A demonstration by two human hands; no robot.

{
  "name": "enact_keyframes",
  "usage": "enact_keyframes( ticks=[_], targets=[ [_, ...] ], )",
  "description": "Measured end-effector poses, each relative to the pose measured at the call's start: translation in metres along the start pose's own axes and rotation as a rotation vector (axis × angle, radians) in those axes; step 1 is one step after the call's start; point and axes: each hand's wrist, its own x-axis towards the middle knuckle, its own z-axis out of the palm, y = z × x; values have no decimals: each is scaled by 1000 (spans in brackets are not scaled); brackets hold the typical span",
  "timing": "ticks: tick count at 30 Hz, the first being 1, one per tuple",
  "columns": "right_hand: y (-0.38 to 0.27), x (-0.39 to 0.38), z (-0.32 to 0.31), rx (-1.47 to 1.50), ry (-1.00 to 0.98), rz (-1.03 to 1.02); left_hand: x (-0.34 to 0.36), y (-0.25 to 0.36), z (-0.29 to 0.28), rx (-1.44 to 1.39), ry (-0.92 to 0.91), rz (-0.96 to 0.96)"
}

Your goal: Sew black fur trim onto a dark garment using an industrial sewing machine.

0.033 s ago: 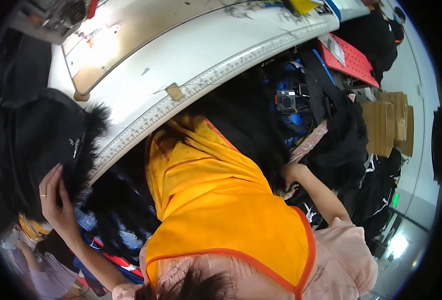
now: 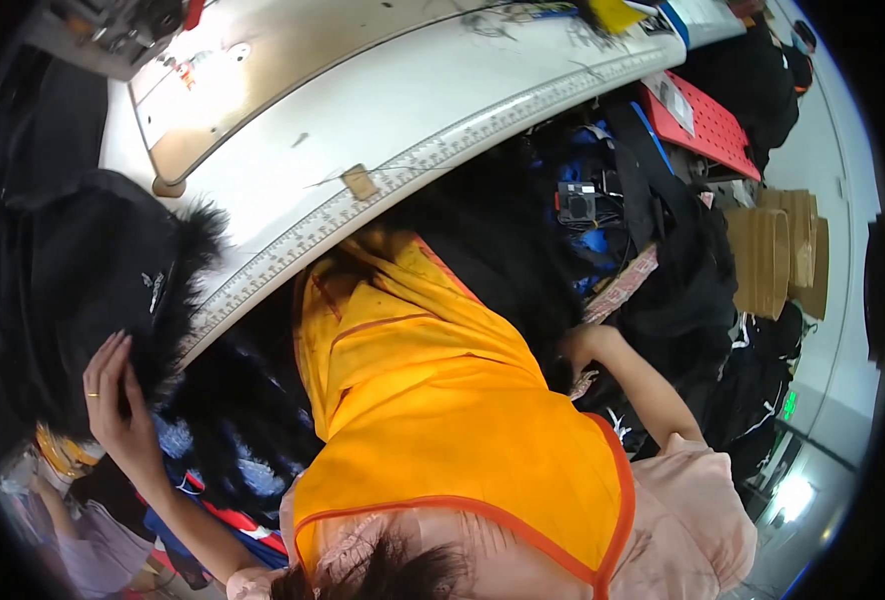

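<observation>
On the left, a black garment with a fluffy black fur trim hangs over the table's end. My left hand, a ring on one finger, rests against its lower part near the trim, fingers stretched out and thumb apart. To the right of my yellow apron, my right hand reaches down into a dark, furry heap of black cloth. Its fingers are hidden there, so what they hold, if anything, does not show. A pink patterned strip lies just beyond that hand.
A white sewing table with a ruler along its edge spans the far side, bearing a machine and loose threads. Rightward are a red perforated tray, a small black control box and cardboard boxes. Another person sits at lower left.
The view has shifted very slightly. My left hand's fingers lie a little closer together on the black garment; my right hand stays in place.
</observation>
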Motion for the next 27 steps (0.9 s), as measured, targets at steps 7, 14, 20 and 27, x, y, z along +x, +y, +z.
enact_keyframes(
  ticks=[7,14,20,27],
  targets=[
    [-44,-8,-186,-125,1352,-21,-19,-4,-2,-93,-35,-95],
    [45,43,-75,239,1062,363,-84,-4,4,0,375,9],
    [2,-5,-84,-153,959,442,-229,-68,137,-30,-74,-794],
    [-131,-34,-200,56,1114,-151,-318,-102,211,-100,-137,-1146]
  ],
)
